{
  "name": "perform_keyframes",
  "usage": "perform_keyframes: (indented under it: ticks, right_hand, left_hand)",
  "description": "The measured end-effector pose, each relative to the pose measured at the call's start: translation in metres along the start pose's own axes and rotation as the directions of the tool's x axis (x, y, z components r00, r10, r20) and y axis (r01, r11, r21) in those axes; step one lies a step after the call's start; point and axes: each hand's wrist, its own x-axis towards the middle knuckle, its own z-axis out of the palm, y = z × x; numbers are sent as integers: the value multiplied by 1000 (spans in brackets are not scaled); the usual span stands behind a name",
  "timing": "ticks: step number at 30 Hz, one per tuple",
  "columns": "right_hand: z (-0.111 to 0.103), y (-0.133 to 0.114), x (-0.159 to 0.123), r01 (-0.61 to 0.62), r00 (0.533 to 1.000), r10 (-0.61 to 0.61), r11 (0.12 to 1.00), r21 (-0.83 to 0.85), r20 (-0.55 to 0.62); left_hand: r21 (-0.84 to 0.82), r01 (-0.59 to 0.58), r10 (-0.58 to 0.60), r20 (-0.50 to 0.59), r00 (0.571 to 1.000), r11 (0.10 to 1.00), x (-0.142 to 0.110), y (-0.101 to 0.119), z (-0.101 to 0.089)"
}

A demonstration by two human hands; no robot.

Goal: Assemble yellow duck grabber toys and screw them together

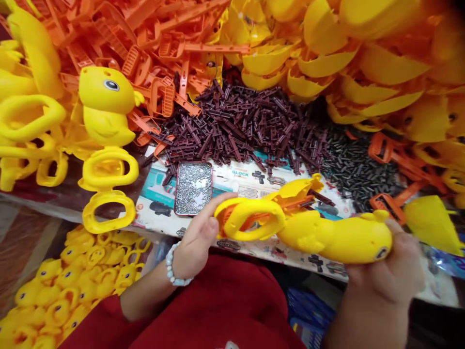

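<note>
Both my hands hold a yellow duck toy shell (327, 235) sideways above the table's front edge. My left hand (198, 237), with a beaded bracelet at the wrist, grips the looped handle end (254, 220). At the other end, my right hand (394, 261) is closed around the duck's head by the printed eye. Between the shell's parted halves shows an orange plastic piece (236, 213), and a dark brown part (321, 198) sticks out behind. Beyond my left hand lies a shallow tray (194, 186) of small metal pins.
Dark brown plastic parts (240, 126) are heaped mid-table, with black springs or pins (363, 165) to their right. Orange pieces (119, 43) and yellow shell halves (327, 63) pile up behind. Duck toys (107, 111) stand at left; more fill a container (72, 281) below.
</note>
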Motion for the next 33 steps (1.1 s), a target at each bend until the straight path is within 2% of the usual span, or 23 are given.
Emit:
perform_keyframes:
  ticks: [2,3,4,8,13,17,22,33]
  right_hand:
    - [12,5,-6,109,986,-111,994,-19,-126]
    - [18,7,-9,154,976,-155,988,-21,-153]
    - [22,8,-12,188,970,-189,982,-20,-150]
    - [24,8,-20,257,966,-257,966,-19,-8]
    - [18,12,-23,383,924,-382,924,20,-24]
    - [21,14,-24,414,910,-415,908,61,8]
    - [27,15,-25,441,895,-445,893,85,28]
    - [30,18,-27,476,877,-480,874,99,20]
  left_hand:
    - [-16,31,-30,46,998,999,-6,-2,9]
    - [-18,45,-45,48,998,999,-8,-2,13]
    - [-21,59,-58,50,997,998,-10,-2,17]
    - [-45,66,-62,79,995,997,-11,0,22]
    - [-70,53,-41,159,986,996,-7,4,18]
    - [-79,75,-57,207,977,994,-8,5,18]
    - [-56,40,-26,234,972,998,-7,8,19]
    - [8,23,-24,239,971,1000,-10,10,19]
